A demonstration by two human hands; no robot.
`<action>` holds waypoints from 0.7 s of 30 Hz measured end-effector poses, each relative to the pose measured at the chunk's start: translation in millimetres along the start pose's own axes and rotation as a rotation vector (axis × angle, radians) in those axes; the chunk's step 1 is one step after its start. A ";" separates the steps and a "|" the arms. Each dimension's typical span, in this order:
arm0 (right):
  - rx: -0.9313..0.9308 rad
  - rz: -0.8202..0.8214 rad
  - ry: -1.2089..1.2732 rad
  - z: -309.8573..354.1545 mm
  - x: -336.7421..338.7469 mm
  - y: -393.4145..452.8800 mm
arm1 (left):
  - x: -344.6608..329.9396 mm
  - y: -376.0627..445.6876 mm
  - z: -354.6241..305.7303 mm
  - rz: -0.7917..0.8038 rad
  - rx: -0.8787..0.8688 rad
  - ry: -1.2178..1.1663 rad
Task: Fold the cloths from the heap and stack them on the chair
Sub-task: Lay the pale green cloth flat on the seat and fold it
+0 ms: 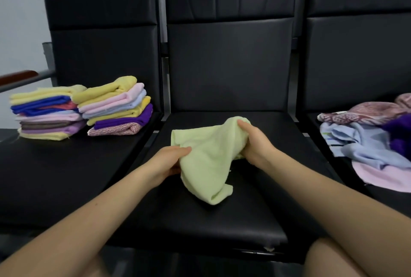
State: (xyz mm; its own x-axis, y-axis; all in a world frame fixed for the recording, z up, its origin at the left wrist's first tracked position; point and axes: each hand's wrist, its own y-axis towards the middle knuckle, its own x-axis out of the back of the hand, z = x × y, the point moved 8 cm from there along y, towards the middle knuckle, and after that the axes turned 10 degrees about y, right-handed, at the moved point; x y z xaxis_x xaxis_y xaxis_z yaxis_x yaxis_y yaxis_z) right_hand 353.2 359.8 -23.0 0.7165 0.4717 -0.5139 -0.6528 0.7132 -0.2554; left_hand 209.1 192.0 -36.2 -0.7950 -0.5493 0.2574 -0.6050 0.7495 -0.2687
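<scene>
On the middle chair (222, 221) of three black, smooth padded seats against a pale wall, a soft pale-green cloth (206, 158) hangs crumpled just above the seat — left hand (169, 163) pinching its near edge, right hand (253, 141) grasping its bunched top. Left chair (66, 176): two stacks of folded cloths (82, 109), terry-textured, side by side. Right chair (360, 54): the loose heap (369, 141) — blue, pink, purple, patterned.

Three black padded seats (224, 72) are being shown side by side, their tall backrests filling most of the view. A pale wall (20, 20) is being glimpsed at the left, where a wood-capped metal armrest (19, 76) is jutting out.
</scene>
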 end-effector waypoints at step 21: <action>0.331 0.220 -0.329 108.3 -25.2 -86.3 | 74.9 -44.6 -75.8 -0.110 -0.245 -0.672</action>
State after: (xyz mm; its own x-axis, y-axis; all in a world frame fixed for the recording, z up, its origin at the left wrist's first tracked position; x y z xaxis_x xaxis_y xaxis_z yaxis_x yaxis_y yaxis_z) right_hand 418.1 342.5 100.7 0.6451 0.7293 -0.2279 -0.7221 0.6794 0.1304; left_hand 180.0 145.4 65.4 -0.6339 -0.6754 -0.3770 -0.7179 0.6951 -0.0381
